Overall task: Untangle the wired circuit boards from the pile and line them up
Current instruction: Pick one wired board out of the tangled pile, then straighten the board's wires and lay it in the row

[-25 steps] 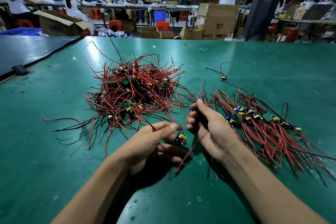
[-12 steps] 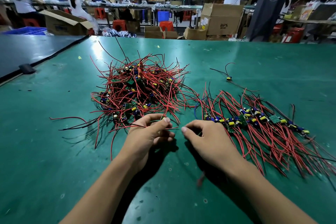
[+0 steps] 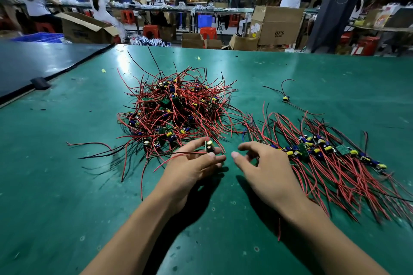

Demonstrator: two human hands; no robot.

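A tangled pile of small circuit boards (image 3: 176,109) with red and black wires lies on the green table (image 3: 67,185) in front of me. To its right, a row of lined-up boards (image 3: 324,149) runs diagonally, wires trailing toward me. My left hand (image 3: 192,165) pinches one circuit board (image 3: 209,146) at the pile's near edge, its red and black wires running off to the left. My right hand (image 3: 266,169) hovers with loosely curled fingers at the row's left end and holds nothing.
One stray wired board (image 3: 285,98) lies alone behind the row. A dark mat (image 3: 44,62) borders the table on the left, with a black clip (image 3: 40,82) at its edge. Cardboard boxes (image 3: 277,27) and people at benches stand beyond the far edge.
My right hand set its board down at the row's left end and let go. My left hand reached to the pile's near edge and picked up another board.
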